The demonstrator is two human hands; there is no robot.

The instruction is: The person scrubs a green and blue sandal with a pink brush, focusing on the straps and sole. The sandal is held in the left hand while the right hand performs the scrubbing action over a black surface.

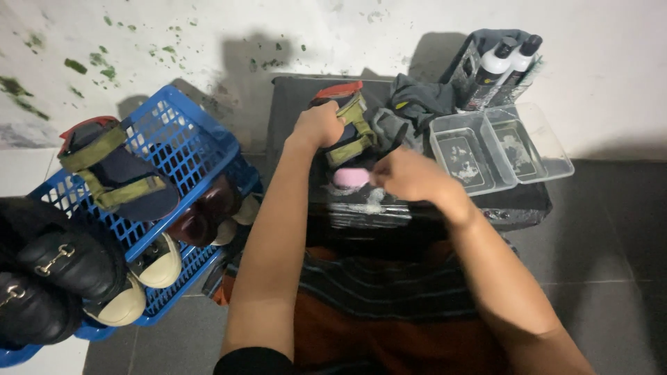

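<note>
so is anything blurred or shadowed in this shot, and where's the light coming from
Head view: the right hand is smeared by motion blur, while the left hand on the sandal is fairly sharp. Hard dark shadows fall on the wall behind the blue basket and the bottles, so light seems to come from the camera side. Edges bend, wide-angle.

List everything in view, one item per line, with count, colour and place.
sandal in hand: one, dark with olive straps and a red edge, on the dark table, gripped by the left hand
pink brush: one, pink, under the right hand
table: one, dark, centre
clear tubs: two, transparent, right side of the table
bottles: two, white with black caps, behind the tubs
grey cloth: one, behind the sandal
blue basket: one, left, holding shoes
second sandal: one, olive straps, on the basket
black loafers: two, far left
left hand: one, on the sandal
right hand: one, on the brush
</note>
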